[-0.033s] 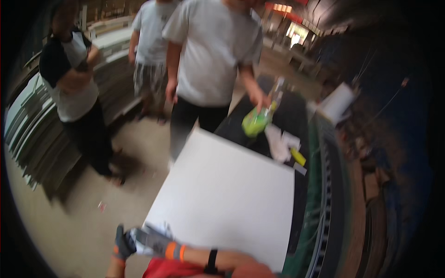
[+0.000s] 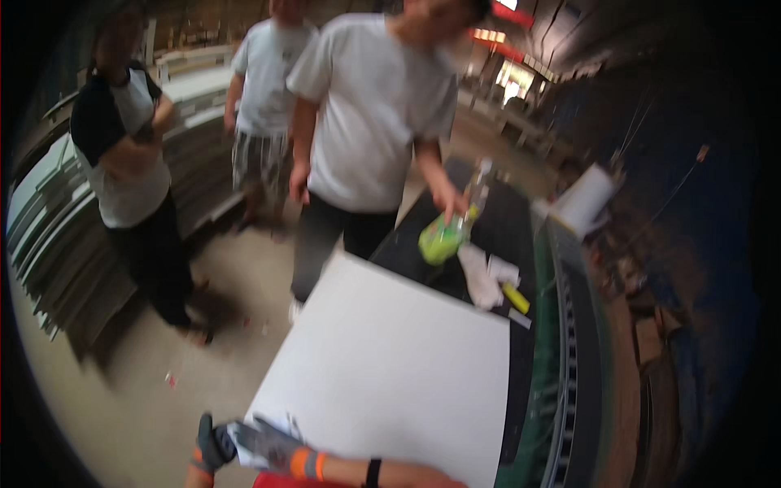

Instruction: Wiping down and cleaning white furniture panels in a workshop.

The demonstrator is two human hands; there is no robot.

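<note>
At the near left corner of a large white board (image 2: 390, 350), my two hands are close together in grey gloves with orange cuffs. My left hand (image 2: 215, 443) is just off the board's edge, thumb raised, its fingers curled on a crumpled pale cloth (image 2: 286, 423). My right hand (image 2: 272, 447) reaches across from the right and is closed over the same cloth, hiding much of it. Blur leaves the cloth's exact kind unclear. A black band (image 2: 373, 473) circles my right wrist.
Beyond the board, a person (image 2: 366, 122) touches a green bottle (image 2: 439, 240) on the black table (image 2: 521, 382). White gloves or cloths (image 2: 480, 281) and a yellow piece (image 2: 515, 298) lie beside it. Two more people stand left, before stacked boards (image 2: 61, 236).
The view has shifted slightly, so the board and people sit a little lower in the picture. My hands keep the same hold on the cloth. The nearest person's head shows more.
</note>
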